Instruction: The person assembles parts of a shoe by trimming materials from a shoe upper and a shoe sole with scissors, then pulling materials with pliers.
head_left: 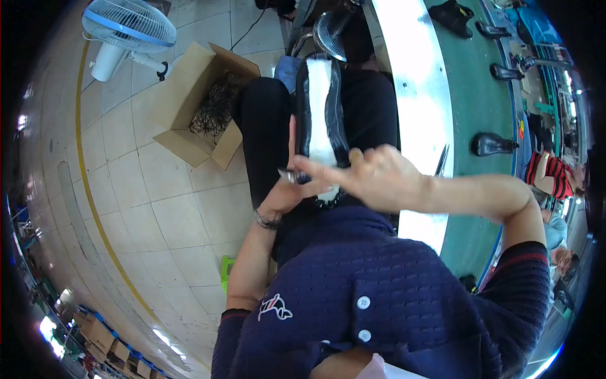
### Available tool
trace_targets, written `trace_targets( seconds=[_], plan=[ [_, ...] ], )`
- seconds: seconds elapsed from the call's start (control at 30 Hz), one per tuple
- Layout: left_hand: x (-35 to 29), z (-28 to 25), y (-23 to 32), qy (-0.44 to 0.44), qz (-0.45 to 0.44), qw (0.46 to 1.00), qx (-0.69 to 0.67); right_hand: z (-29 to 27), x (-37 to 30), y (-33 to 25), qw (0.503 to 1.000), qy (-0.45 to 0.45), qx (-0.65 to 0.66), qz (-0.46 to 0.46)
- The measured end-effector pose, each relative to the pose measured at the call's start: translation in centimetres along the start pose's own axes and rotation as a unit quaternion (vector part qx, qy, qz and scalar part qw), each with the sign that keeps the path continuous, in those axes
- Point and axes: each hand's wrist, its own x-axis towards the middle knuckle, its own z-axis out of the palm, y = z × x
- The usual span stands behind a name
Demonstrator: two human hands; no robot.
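Across my lap lies a black shoe upper (335, 120), bottom side up, its dark edges folded in around a long white insole (319, 104). My left hand (282, 192) is closed around the near end of the shoe from the left, with a finger stretched along its side. Over that same end reaches my right hand (379, 177), its fingers bent and the index pointing left. A small metal-tipped tool (288, 175) shows beneath the index finger and seems gripped by the right hand; its exact kind is hidden. Dark notched edging (327, 203) peeks out below the hands.
On my left stands an open cardboard box (180, 95) holding dark stringy scraps, with a white fan (129, 31) behind it. A metal ledge (420, 82) runs along my right, bearing a dark pointed tool (442, 160). Beyond, a green conveyor (470, 114) carries black shoe pieces (492, 144).
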Motion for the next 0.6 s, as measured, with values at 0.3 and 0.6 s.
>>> trace_targets(
  seconds=[0.3,0.6],
  plan=[
    [-2.5,-4.3,-1.7,0.081,-0.21,0.974,0.011,-2.0,0.8,1.5,0.998,-0.001,0.023,-0.062],
    [2.3,-2.2,3.4,0.006,-0.062,0.997,0.048,-2.9,4.2,8.4,0.999,0.03,0.018,-0.006]
  ],
)
